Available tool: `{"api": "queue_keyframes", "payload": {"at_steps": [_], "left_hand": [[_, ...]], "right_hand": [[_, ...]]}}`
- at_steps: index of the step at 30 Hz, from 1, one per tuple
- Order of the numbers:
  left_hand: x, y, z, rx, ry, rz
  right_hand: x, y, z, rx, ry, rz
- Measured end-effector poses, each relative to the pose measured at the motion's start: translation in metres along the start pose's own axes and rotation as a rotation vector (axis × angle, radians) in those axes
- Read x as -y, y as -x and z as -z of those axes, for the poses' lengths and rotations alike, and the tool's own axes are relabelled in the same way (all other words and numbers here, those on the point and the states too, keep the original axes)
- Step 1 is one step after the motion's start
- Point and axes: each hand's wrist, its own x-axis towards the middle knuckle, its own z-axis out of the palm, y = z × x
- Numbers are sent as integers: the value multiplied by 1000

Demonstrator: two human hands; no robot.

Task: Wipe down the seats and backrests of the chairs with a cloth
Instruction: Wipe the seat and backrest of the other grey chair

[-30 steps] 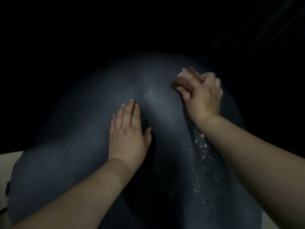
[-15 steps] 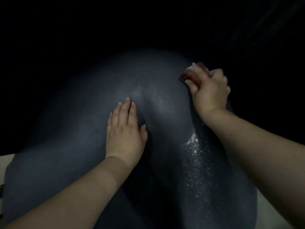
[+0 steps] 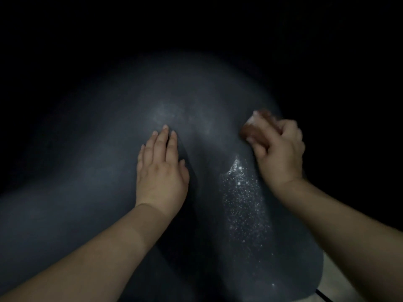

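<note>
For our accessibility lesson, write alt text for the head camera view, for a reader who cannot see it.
A right hand grips a brownish cloth against a dark chair surface, beside a glistening speckled streak. The left hand rests flat on the surface. The surroundings are black.

Two bare forearms enter from the lower edge of the view, each ending in an uncovered hand: the left hand and the right hand. No sleeve, glove, watch, ring or bracelet shows on either arm up to the frame edge. The fingernails are short and unpainted as far as the dim light allows; finer detail on the right hand is blurred.
</note>
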Motion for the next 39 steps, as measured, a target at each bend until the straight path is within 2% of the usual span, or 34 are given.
{"api": "queue_keyframes", "payload": {"at_steps": [3, 6, 8, 11, 12, 19, 21, 24, 26, 28, 32, 37, 39], "left_hand": [[-4, 4, -4, 6, -7, -8], [-7, 8, -4, 13, -19, -39], [-6, 11, -3, 18, -35, -57], [-6, 16, -5, 26, -48, -59], [-6, 17, -6, 24, -46, -58], [-8, 22, -12, 7, -24, -63], [-6, 23, -12, 8, -29, -72], [-5, 24, -12, 12, -51, -112], [-5, 25, -12, 18, -67, -149], [-6, 25, -11, 28, -82, -193], [-2, 22, -8, 47, -111, -252], [4, 19, -6, 56, -142, -306], [5, 19, -7, 55, -143, -318]], "right_hand": [[10, 52, -4, 92, 17, 102], [5, 48, 1, 126, 49, 145], [-2, 18, 2, 24, 33, 43], [-9, -15, 0, -93, -45, -251], [-7, -10, -1, -102, -62, -256], [-4, 104, 3, 88, -62, 38], [-19, 90, 10, 40, -73, -48], [-34, 61, 14, -128, -78, -396], [-24, 68, 7, -182, -24, -499], [-4, 93, 1, -204, -34, -464], [-8, 124, 9, -105, -13, -326], [-31, 143, 16, -185, 17, -535], [-15, 163, 8, -210, -3, -527]]}}
